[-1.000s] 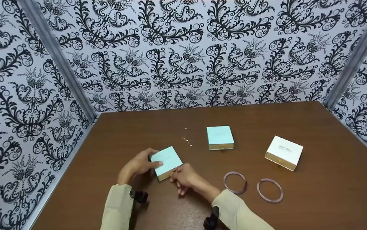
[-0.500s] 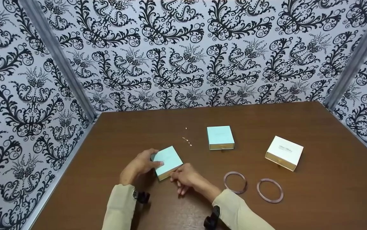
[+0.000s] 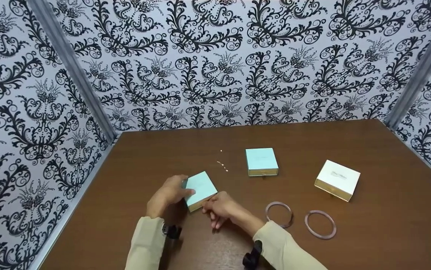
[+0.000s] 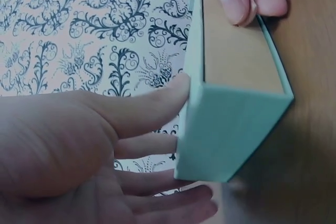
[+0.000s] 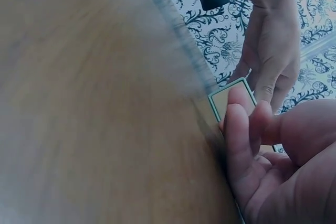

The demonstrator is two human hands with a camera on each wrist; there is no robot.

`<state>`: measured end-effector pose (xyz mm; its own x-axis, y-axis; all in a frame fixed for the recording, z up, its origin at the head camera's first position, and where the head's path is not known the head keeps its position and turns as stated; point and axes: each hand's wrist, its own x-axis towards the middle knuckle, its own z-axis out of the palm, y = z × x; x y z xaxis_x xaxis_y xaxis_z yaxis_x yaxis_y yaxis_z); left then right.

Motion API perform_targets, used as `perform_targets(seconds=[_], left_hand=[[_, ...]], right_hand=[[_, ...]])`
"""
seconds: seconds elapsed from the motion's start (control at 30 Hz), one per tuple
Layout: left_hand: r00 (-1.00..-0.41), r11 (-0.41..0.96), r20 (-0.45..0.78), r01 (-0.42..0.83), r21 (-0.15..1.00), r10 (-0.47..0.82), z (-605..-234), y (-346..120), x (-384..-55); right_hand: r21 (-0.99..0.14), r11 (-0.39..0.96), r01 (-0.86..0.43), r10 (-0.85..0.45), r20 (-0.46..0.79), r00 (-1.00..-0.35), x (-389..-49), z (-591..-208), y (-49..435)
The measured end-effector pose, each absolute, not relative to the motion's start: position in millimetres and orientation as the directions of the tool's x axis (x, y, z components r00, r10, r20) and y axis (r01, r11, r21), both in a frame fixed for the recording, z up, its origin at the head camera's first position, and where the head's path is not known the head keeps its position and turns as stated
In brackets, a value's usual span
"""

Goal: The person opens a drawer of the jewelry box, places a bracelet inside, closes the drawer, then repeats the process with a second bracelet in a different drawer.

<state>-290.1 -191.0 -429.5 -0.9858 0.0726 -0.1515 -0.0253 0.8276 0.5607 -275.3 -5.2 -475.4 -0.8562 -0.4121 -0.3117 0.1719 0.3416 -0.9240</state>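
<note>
A mint-green drawer box point(image 3: 201, 188) with a gold drawer front point(image 4: 239, 51) stands on the brown table, its drawer pushed in. My left hand point(image 3: 167, 195) grips it from the left, thumb on its top and fingers along the far side. At the gold front, my right hand point(image 3: 221, 207) pinches with thumb and index finger at what looks like a small pull tab, mostly hidden by the fingertips. The other fingers of that hand are loosely bent, as the right wrist view shows.
Another mint-green box point(image 3: 262, 161) stands behind to the right. A white box point(image 3: 337, 180) with a gold front lies farther right. Two purplish bangles, a left bangle point(image 3: 269, 213) and a right bangle point(image 3: 320, 224), lie near my right forearm. Small pale bits point(image 3: 221, 164) are scattered behind the held box.
The whole head view has shifted slightly, so everything appears a little farther right. Both hands keep nearly the same hold on the box, and the drawer has not visibly moved.
</note>
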Motion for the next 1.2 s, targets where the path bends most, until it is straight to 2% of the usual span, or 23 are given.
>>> perform_targets(seconds=[0.23, 0.57, 0.93, 1.2], left_hand=[[-0.993, 0.829, -0.088, 0.013, 0.56, 0.075, -421.4, -183.3, -287.1], [-0.994, 0.766, 0.064, 0.112, 0.633, 0.092, -425.1, -162.1, -297.3], [-0.995, 0.71, 0.038, 0.09, 0.698, 0.088, -418.3, -120.8, -313.0], [-0.983, 0.702, 0.109, 0.181, 0.689, 0.146, -419.2, -84.1, -330.8]], right_hand=[[-0.917, 0.358, 0.179, -0.422, -0.33, -0.844, -276.6, -462.9, 4.1], [-0.909, 0.396, 0.128, -0.375, -0.287, -0.881, -282.8, -448.1, 32.0], [-0.901, 0.386, 0.196, -0.232, -0.3, -0.925, -302.5, -436.8, 73.0], [-0.908, 0.34, 0.246, -0.188, -0.322, -0.928, -321.7, -435.0, 111.0]])
